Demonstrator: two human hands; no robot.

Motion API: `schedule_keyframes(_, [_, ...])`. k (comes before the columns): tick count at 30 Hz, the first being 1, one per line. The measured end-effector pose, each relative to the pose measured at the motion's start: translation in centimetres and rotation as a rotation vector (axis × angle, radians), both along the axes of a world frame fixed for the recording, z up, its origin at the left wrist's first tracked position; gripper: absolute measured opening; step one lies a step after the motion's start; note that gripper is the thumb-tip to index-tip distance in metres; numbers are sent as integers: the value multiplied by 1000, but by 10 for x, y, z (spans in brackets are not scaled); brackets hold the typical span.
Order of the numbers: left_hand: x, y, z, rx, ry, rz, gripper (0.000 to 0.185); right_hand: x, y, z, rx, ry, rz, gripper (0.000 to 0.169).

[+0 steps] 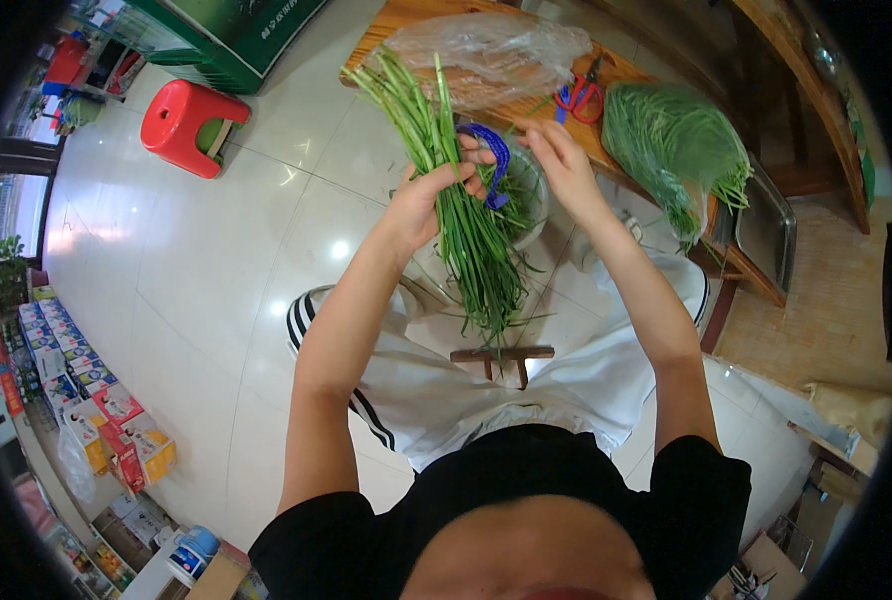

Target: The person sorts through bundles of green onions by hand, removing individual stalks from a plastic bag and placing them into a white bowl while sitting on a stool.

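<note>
My left hand (425,199) grips a bunch of long green chives (476,255), pale stalks upward and leafy ends hanging toward my knees. A blue woven band (500,157) curves over the fingers of that hand, beside the bunch. Right of the band is my right hand (562,165), fingers bent close together; whether they pinch anything is unclear. Beneath both hands stands a whitish bucket (540,214) with loose greens (519,187) in it, partly hidden by the bunch. Red-handled scissors (585,99) lie on the wooden table (397,15), just beyond my right hand.
A crumpled clear plastic bag (483,56) and a bag of greens (667,146) rest on the table. Beside it is a metal tray (767,225). A red plastic stool (190,124) stands left, near a green refrigerator (228,37). Stacked cartons (119,427) line the lower left.
</note>
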State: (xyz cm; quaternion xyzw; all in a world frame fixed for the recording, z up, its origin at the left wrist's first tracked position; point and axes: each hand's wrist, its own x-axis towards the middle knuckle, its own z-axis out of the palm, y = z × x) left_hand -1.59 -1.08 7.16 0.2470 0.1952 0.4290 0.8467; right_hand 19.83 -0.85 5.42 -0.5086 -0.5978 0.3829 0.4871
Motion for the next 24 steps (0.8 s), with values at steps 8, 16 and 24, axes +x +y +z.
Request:
schedule_keyframes(8, [31,-15,-27,31,163,-157,42,30,-9,-3,-56,197,-25,17])
schedule_keyframes(16, [18,-6,-37,-15,182,68,42,66,3,-24,-40,20,-191,20])
schedule_keyframes(24, [28,-28,-39,23,257,23,33,24,-8,-55,126,-422,124,22])
